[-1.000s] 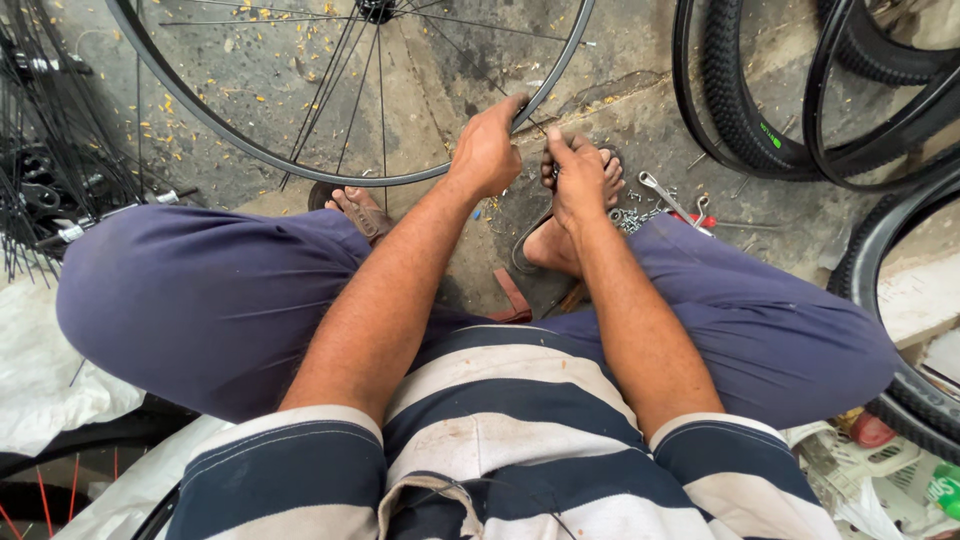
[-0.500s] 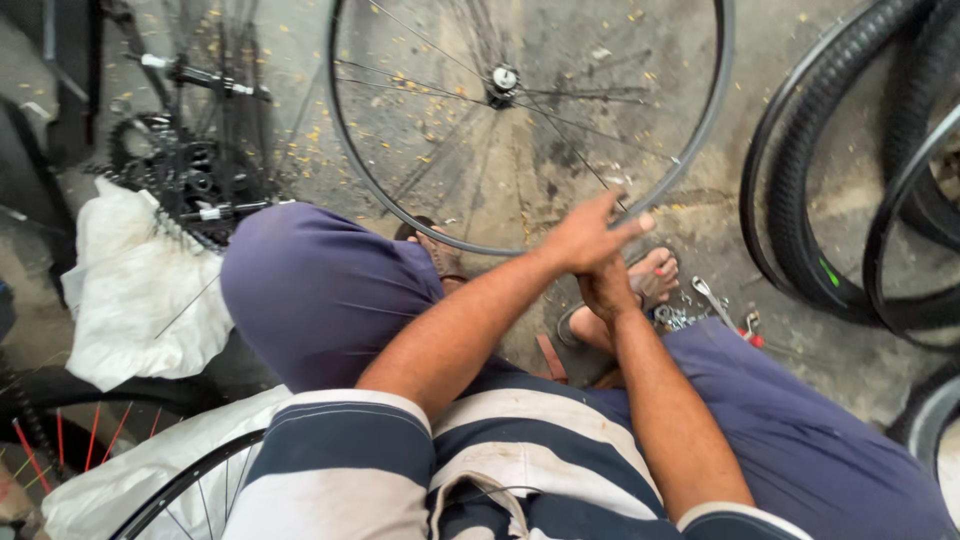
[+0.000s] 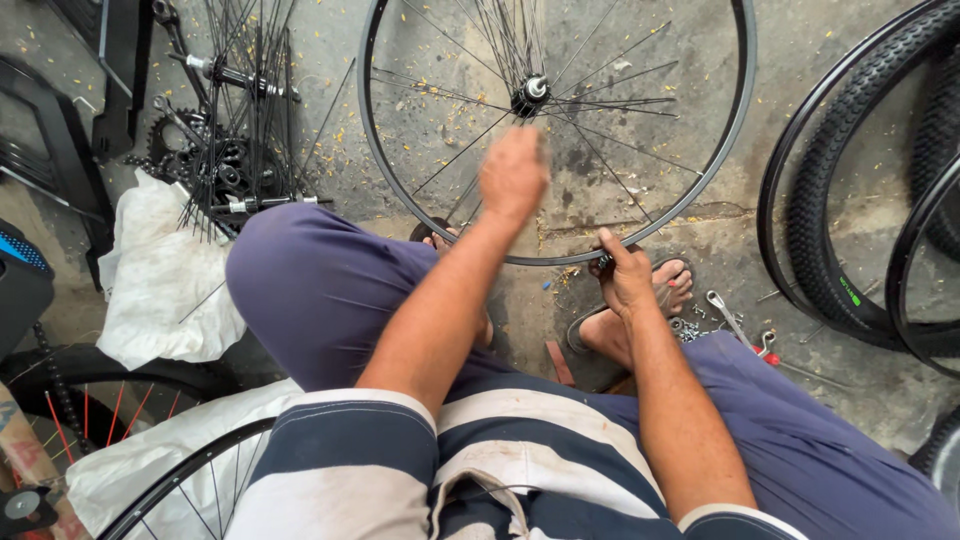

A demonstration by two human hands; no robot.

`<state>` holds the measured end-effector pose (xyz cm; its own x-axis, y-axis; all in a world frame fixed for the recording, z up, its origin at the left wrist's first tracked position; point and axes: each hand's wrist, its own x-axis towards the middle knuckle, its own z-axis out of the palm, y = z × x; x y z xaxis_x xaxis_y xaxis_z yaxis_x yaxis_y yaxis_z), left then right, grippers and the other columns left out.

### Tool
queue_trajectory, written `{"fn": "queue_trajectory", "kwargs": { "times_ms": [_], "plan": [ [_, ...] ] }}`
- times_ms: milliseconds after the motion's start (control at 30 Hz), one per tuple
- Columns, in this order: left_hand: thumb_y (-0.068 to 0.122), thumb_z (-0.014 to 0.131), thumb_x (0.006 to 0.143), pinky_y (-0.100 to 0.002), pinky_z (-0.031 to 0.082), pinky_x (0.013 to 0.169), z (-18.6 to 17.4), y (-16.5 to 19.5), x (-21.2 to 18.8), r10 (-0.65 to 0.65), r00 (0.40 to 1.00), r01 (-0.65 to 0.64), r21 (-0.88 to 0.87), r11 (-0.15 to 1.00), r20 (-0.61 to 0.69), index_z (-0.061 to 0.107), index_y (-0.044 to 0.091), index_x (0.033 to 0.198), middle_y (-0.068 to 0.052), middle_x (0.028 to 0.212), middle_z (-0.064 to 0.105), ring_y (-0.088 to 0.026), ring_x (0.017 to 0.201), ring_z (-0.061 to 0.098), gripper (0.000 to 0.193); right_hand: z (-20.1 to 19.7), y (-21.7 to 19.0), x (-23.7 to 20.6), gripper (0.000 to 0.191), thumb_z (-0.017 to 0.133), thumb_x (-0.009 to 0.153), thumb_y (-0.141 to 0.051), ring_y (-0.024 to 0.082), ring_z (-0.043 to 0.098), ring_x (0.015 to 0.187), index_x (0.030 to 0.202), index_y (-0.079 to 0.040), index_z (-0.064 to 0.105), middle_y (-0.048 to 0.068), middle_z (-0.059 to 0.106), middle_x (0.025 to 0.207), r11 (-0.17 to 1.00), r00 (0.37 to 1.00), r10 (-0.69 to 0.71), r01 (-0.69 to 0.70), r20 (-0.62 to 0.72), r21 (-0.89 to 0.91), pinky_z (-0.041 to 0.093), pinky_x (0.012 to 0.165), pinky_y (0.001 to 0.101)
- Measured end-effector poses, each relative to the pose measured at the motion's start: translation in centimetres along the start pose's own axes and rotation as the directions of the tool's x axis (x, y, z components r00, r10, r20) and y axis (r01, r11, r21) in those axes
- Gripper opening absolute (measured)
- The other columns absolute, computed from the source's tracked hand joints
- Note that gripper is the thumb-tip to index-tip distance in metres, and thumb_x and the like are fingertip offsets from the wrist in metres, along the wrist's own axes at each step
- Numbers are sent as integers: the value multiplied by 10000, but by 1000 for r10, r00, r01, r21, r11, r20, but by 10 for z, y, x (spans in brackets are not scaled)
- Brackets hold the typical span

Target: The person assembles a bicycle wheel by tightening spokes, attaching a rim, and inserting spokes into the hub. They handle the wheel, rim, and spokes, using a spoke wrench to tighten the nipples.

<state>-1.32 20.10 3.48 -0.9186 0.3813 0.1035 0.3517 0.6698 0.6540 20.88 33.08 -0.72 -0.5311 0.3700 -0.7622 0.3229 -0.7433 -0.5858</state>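
The bicycle wheel lies on the concrete floor in front of the seated person, hub upward, its near rim just ahead of the sandalled feet. Compared with half a second ago, the view has swung so the wheel now fills the upper middle of the frame, and the two hands have parted: then they were together at the near rim, now only one is there.

The left hand has lifted off the rim and reaches up over the spokes toward the hub. It is blurred with motion, so whether it is closed on a spoke or loose cannot be told. The right hand sits at the near edge of the rim, fingers pinched around a small dark piece there, probably a nipple or a small tool on it, though it is too small to tell which. Judging from this, the work appears to have moved from a two-handed hold on the rim to one hand steadying or feeling the spokes while the other keeps to the rim fitting.

To the right, black tyres lie overlapping on the floor. To the left is a cluster of loose spokes, hubs and sprockets beside a white cloth. A small spanner and bits of hardware lie just beside the right foot.
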Motion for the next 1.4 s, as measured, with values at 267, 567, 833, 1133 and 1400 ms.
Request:
{"fn": "queue_trajectory", "kwargs": {
  "times_ms": [267,567,833,1133,1400],
  "plan": [
    [120,618,867,-430,548,664,-13,-30,-11,70,976,-169,520,837,205,660,105,883,-101,906,654,-290,811,688,47,1,0,0,149,789,844,-183,159,590,577,802,-109,667,16,629,699,984,990,105,-116,-90,-135,421,503,312],
    [121,574,853,-369,548,816,-18,-37,-8,105,988,-149,577,803,110,690,-42,1081,-287,1368,597,-334,1081,646,304,1,-2,-8,127,782,825,-157,145,578,574,782,-107,674,3,627,701,972,985,138,-155,-108,-174,418,495,311],
    [253,612,927,-582,360,1090,-33,-51,-3,-203,952,119,335,935,228,720,75,1038,-201,1219,563,-396,1185,513,236,13,4,-14,122,778,822,-145,142,571,552,773,-90,680,15,629,688,965,981,153,-175,-121,-194,419,466,305],
    [179,608,952,-490,483,810,-51,-45,-16,-22,952,-129,464,876,305,670,57,1098,-161,1142,536,-349,972,586,201,28,10,-23,136,789,822,-161,135,582,564,783,-95,677,9,631,687,971,987,122,-140,-102,-194,431,471,305],
    [16,524,963,-499,570,656,-32,-28,-35,-54,931,-95,383,919,361,378,106,1504,-240,1092,611,-408,795,678,567,31,7,-25,149,793,833,-181,144,596,541,806,-81,685,18,642,690,976,992,103,-114,-66,-187,422,455,296]
  ]
}}
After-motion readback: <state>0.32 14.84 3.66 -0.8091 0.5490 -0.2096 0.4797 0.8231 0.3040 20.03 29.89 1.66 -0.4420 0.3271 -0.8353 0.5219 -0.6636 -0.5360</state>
